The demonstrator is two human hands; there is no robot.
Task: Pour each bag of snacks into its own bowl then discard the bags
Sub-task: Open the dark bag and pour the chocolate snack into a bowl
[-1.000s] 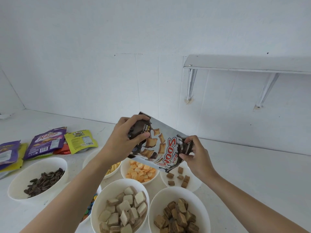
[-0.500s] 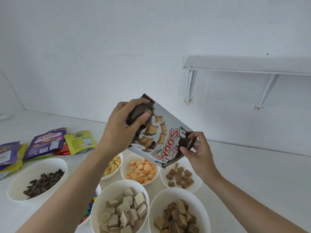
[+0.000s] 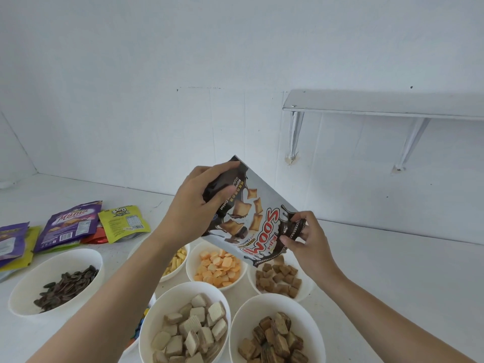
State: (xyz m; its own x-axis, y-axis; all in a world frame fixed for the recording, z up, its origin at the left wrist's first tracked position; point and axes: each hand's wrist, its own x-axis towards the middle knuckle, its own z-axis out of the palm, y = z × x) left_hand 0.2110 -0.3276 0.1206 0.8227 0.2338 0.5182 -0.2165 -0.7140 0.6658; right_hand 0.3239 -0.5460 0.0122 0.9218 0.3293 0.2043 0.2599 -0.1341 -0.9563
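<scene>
I hold a grey and brown snack bag (image 3: 258,214) upside down, tilted with its mouth down to the right. My left hand (image 3: 195,205) grips the bag's raised bottom end. My right hand (image 3: 306,241) pinches the bag's lower corner by the mouth. Right under the mouth stands a white bowl (image 3: 306,293) with small brown pillow snacks (image 3: 279,279) in it. The mouth itself is hidden behind the bag and my fingers.
Several other white bowls hold snacks: orange crackers (image 3: 217,267), yellow sticks (image 3: 176,260), dark seeds (image 3: 66,286), pale wafers (image 3: 192,334), brown wafers (image 3: 271,339), coloured candies (image 3: 138,331). Flat bags lie at the left (image 3: 70,225). A wall shelf (image 3: 379,103) hangs at the upper right.
Both hands have lifted and tipped the bag steeper. More brown pillow snacks now lie in the bowl beneath it.
</scene>
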